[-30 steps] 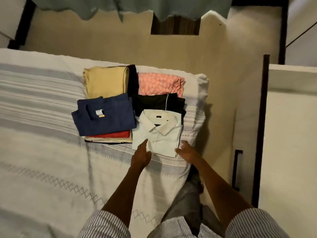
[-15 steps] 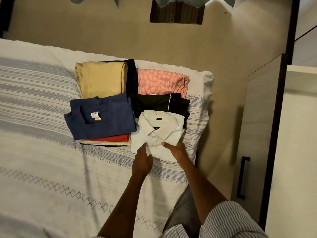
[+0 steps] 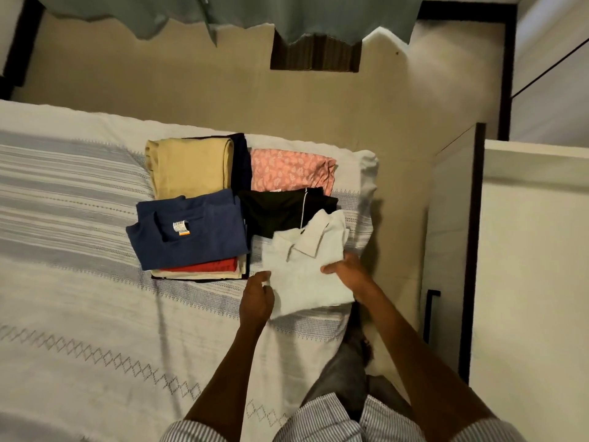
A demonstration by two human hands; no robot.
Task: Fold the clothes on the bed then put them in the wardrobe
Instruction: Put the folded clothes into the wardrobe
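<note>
A folded white collared shirt [image 3: 306, 266] lies tilted at the bed's right end, its near edge lifted. My right hand [image 3: 345, 271] grips its right side, thumb on top. My left hand [image 3: 256, 296] holds its lower left corner. Behind it lie a folded black garment [image 3: 274, 208] and a folded pink patterned one [image 3: 290, 169]. To the left, a folded navy T-shirt [image 3: 188, 231] tops a stack with a red piece [image 3: 204, 266]. A folded tan garment [image 3: 191, 169] lies behind that stack. The wardrobe door [image 3: 529, 282] stands open on the right.
The bed [image 3: 79, 298] has a white cover with grey stripes. A strip of beige floor [image 3: 398, 218] runs between bed and wardrobe. A black handle [image 3: 430, 311] sticks out from a lower wardrobe panel. Teal cloth [image 3: 223, 11] hangs at the top.
Both hands moved from the shirt's near edge to its sides and took hold. The white shirt has turned clockwise and slid toward me, off the black garment.
</note>
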